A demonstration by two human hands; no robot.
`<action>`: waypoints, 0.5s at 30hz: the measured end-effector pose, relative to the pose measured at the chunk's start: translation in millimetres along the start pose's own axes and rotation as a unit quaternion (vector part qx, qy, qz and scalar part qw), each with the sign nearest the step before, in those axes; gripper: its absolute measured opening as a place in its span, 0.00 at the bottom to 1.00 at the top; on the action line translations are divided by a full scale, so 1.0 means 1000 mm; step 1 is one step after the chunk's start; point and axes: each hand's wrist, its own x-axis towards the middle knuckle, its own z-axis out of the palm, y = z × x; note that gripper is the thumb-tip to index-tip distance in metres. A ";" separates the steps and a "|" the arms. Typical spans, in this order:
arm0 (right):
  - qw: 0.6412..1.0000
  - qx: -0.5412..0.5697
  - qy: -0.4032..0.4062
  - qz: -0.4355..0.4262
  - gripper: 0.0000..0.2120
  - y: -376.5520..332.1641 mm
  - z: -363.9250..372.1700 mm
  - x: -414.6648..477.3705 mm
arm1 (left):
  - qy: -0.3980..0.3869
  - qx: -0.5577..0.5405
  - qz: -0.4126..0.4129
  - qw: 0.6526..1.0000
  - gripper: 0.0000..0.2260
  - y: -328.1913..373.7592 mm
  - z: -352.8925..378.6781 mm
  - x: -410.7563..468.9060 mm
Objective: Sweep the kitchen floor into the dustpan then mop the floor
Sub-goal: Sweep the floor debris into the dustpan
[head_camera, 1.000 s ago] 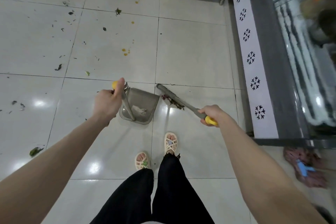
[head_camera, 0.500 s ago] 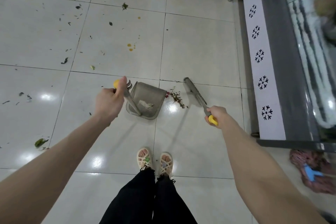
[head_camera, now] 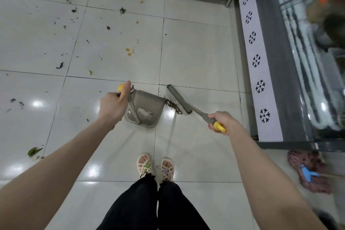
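Left hand [head_camera: 112,107] grips the grey plastic dustpan's [head_camera: 147,110] yellow-capped handle; right hand's [head_camera: 222,120] fingers wrap the grey broom [head_camera: 179,99], brown debris pile [head_camera: 174,106] between them.

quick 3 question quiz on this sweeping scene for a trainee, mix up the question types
1. True or false: the left hand grips the dustpan by its handle.
2. Where does the brown pile lie? A) inside the dustpan B) between the dustpan and the broom C) behind the feet
3. Fill in: the mop lies to the person's ____ side.

Key: 1 true; 2 B; 3 right
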 end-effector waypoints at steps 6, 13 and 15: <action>0.999 0.015 0.017 -0.046 0.04 -0.032 0.011 0.009 | 0.008 -0.036 -0.018 0.999 0.35 0.002 -0.005 -0.001; 0.998 -0.023 0.013 -0.057 0.03 -0.073 0.015 0.050 | 0.024 -0.050 -0.036 0.998 0.33 0.015 0.007 0.007; 0.997 -0.055 0.013 -0.058 0.05 -0.089 0.012 0.064 | 0.039 -0.058 -0.044 0.997 0.33 0.025 0.018 0.009</action>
